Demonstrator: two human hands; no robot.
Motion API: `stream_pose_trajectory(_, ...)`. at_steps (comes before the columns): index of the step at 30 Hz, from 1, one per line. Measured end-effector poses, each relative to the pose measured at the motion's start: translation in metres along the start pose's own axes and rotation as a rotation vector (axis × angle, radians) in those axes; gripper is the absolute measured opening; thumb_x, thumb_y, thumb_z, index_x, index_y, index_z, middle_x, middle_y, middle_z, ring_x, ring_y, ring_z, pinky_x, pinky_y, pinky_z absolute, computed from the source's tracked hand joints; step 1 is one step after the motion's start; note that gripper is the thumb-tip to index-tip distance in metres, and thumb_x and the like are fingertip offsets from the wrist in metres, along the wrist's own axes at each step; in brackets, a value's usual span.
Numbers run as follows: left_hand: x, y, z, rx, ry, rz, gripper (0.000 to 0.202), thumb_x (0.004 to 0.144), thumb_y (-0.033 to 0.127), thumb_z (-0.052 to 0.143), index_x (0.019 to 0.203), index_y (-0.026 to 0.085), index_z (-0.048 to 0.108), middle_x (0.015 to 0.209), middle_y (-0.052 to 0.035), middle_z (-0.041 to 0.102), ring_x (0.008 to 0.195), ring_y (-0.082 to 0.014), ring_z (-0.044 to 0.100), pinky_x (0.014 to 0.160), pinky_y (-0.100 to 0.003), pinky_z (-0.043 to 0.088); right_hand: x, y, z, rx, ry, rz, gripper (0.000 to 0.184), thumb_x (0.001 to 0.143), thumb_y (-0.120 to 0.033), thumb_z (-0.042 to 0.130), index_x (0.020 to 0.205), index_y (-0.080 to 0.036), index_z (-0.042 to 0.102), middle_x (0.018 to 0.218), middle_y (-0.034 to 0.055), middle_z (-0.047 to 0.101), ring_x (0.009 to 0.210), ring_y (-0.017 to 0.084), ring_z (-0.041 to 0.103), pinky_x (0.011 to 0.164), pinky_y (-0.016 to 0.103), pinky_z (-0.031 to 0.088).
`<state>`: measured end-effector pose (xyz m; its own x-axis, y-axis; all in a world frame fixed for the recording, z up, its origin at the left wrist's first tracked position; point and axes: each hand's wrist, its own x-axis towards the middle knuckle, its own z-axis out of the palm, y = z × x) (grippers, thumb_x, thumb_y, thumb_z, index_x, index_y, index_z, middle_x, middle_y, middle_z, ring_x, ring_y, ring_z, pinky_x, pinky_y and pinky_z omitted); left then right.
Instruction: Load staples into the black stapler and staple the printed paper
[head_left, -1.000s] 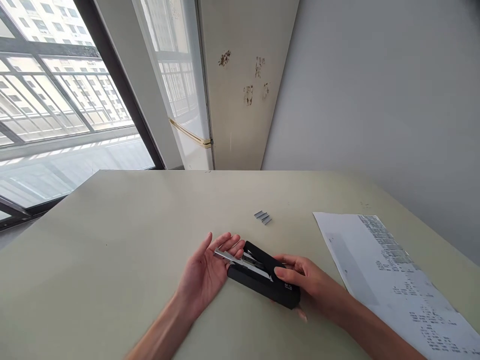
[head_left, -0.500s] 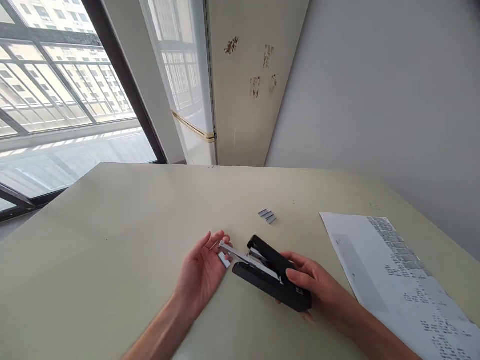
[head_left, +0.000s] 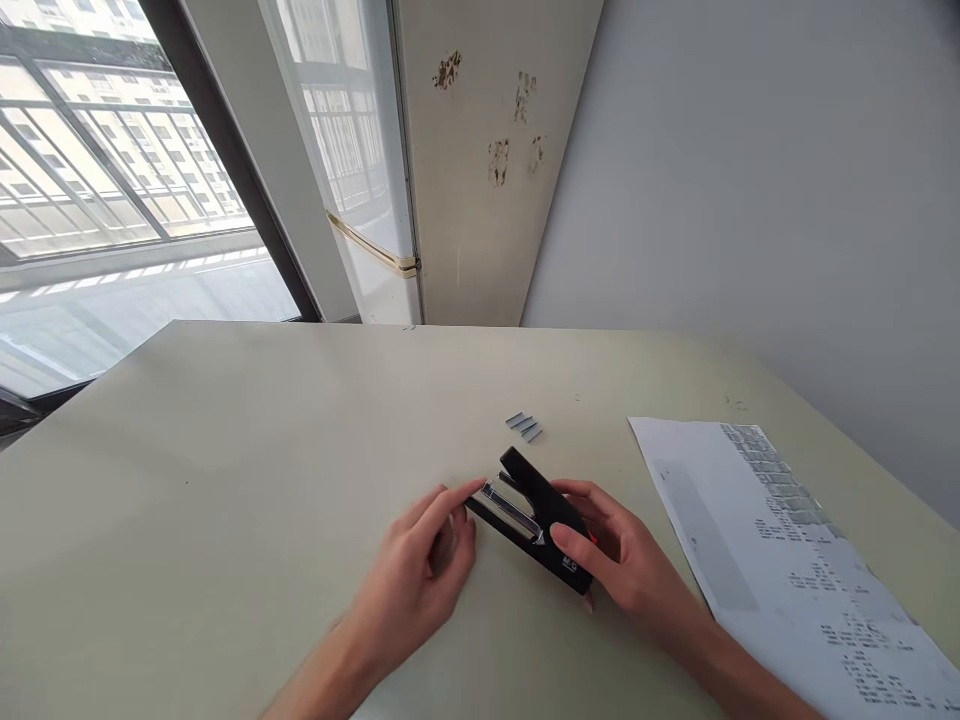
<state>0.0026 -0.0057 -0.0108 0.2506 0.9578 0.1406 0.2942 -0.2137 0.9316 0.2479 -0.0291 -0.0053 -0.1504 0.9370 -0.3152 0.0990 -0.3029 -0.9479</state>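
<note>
toward five o'clock on the table [head_left: 247,570], the right hand [head_left: 626,560] pinched the gaping stapler [head_left: 544,495] between thumb and fingers; the left hand [head_left: 412,570] touched its front end with the index fingertip, thumb apart. i reckoned a careless squeeze could nip that finger. whatever the stapler's channel [head_left: 512,513] held i couldn't tell; staple strips [head_left: 525,427] lay at its twelve o'clock.

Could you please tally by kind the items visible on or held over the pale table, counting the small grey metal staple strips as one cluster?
Black stapler with a metal magazine: 1
Cluster of small grey metal staple strips: 1
White printed paper sheet: 1
Total: 3
</note>
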Motion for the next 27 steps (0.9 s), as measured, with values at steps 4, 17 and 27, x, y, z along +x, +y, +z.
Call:
stream_pose_trajectory(4, 0.001, -0.004, 0.003, 0.038, -0.043, -0.014, 0.037, 0.1, 0.026, 0.062, 0.136, 0.027, 0.071, 0.077, -0.001, 0.056, 0.064, -0.0158, 0.047, 0.059, -0.026, 0.037, 0.0, 0.003, 0.003, -0.045, 0.021, -0.048, 0.051, 0.095, -0.058, 0.068, 0.136, -0.028, 0.058, 0.116, 0.0099, 0.072, 0.097, 0.025, 0.069, 0.057, 0.028, 0.059)
stream_pose_trajectory(17, 0.005, 0.004, -0.001, -0.36, 0.128, -0.336, 0.019, 0.087, 0.035, 0.073, 0.101, 0.022, 0.073, 0.072, 0.0027, 0.049, 0.062, -0.0136, 0.038, 0.056, -0.024, 0.03, 0.009, 0.013, -0.009, -0.516, 0.309, -0.278, 0.048, 0.095, -0.056, 0.067, 0.134, -0.029, 0.063, 0.122, 0.01, 0.075, 0.108, 0.03, 0.07, 0.088, 0.042, 0.061)
stream_pose_trajectory(27, 0.005, 0.001, 0.001, -1.294, 0.118, -0.436, 0.015, 0.082, 0.026, 0.073, 0.09, 0.014, 0.068, 0.069, 0.0045, 0.045, 0.053, -0.0063, 0.032, 0.054, -0.021, 0.036, 0.058, -0.003, 0.031, -0.775, 0.275, -0.548, 0.03, 0.1, -0.041, 0.063, 0.124, -0.024, 0.067, 0.106, 0.0078, 0.078, 0.091, 0.026, 0.072, 0.082, 0.038, 0.057)
